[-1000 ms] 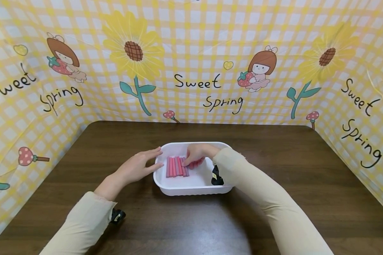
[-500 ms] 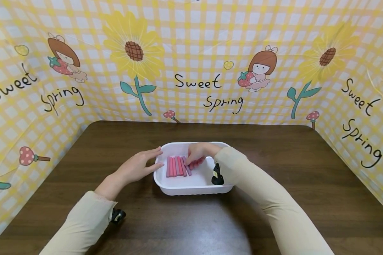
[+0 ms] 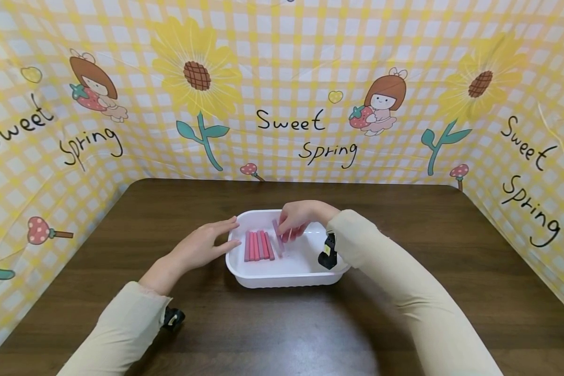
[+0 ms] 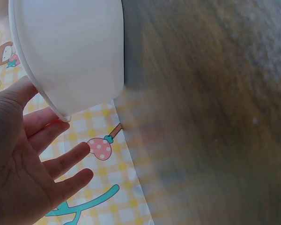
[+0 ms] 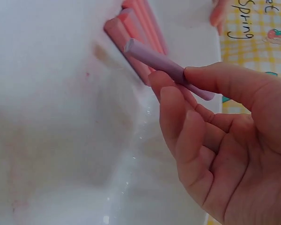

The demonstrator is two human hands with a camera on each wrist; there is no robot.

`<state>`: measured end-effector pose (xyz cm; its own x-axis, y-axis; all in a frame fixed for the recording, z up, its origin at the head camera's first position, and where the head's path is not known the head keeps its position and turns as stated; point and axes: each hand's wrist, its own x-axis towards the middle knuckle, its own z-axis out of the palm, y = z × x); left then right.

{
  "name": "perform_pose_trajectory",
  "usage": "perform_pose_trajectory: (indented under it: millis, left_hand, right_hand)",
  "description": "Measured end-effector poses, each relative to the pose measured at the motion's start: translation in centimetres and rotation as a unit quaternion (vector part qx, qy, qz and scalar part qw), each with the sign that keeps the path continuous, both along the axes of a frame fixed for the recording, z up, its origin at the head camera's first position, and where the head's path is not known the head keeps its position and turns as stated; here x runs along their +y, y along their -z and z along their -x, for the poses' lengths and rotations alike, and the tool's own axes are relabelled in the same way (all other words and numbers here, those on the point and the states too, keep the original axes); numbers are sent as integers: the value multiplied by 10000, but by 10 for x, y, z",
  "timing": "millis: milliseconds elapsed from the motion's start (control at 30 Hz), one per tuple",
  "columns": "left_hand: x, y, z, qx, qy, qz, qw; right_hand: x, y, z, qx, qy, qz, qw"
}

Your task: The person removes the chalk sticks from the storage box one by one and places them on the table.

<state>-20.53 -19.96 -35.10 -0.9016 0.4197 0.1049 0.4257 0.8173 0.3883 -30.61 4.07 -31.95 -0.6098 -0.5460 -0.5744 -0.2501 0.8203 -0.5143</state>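
In the right wrist view, my right hand (image 5: 225, 136) pinches a light purple stick of chalk (image 5: 152, 57) between thumb and fingertips. The head view shows this right hand (image 3: 303, 216) over the white tray (image 3: 286, 281), with the chalk slanting down from its fingers. A row of pink and purple chalk sticks (image 3: 258, 246) lies side by side in the tray's left half. My left hand (image 3: 199, 244) is at the tray's left end, its fingers spread. Seen from the left wrist, the thumb and fingertips of that hand (image 4: 33, 154) meet the tray's rim (image 4: 33, 86).
Dark brown wooden table (image 3: 263, 334) surrounds the tray. Behind and at both sides rises a yellow checked cloth (image 3: 282, 62) with printed flowers and figures. Reddish smudges mark the tray's floor (image 5: 61, 131). A black wrist camera (image 3: 328, 253) under the right sleeve overlaps the tray's right end.
My right hand has drawn the purple chalk away from the right end of the row, lifting it up and to the right. The left hand stays in place.
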Motion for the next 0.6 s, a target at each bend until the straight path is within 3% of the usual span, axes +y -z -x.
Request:
perform_pose_trajectory:
  millis: [600]
  left_hand:
    - [0, 1, 1, -19, 6, -27, 10000]
  right_hand:
    - [32, -21, -2, 23, 184, 480, 9987]
